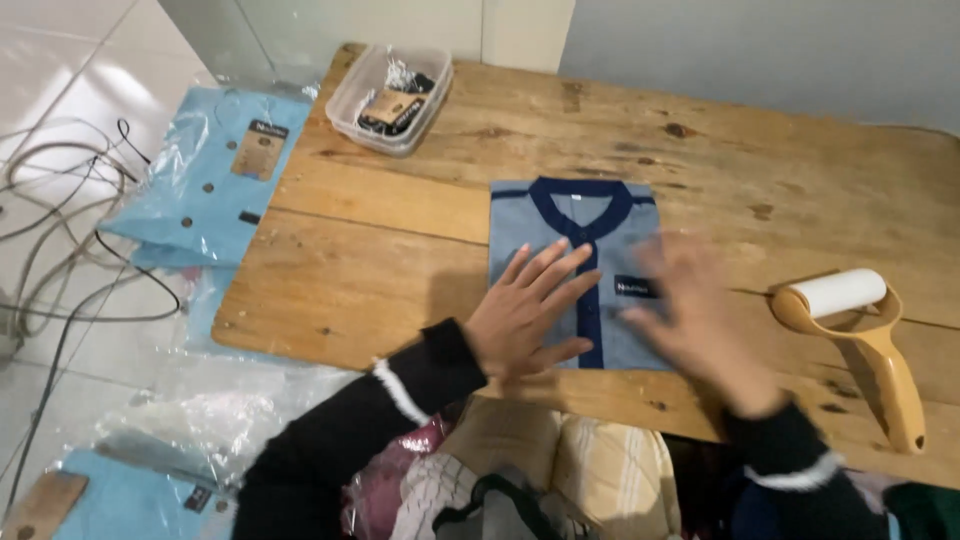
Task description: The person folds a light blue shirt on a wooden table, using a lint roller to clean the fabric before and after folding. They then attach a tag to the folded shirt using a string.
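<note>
Wooden counter (380, 270) carries a folded grey shirt (560, 225) near its front edge, both hands flat and spread on it, left hand (525, 310) and blurred right hand (690, 300) apart. Nothing blocks it: a lint roller (850, 305) lies toward the right edge, a clear plastic tub (392, 95) at the far left corner, and bagged blue shirts (215, 175) on the floor.

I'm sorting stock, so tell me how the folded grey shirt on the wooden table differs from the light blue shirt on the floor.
The folded grey shirt with navy collar lies unwrapped on the wooden table under both hands; the light blue shirt lies on the floor inside clear plastic, untouched. The grey one has dark trim; the blue one is plain. Both are folded flat.
</note>
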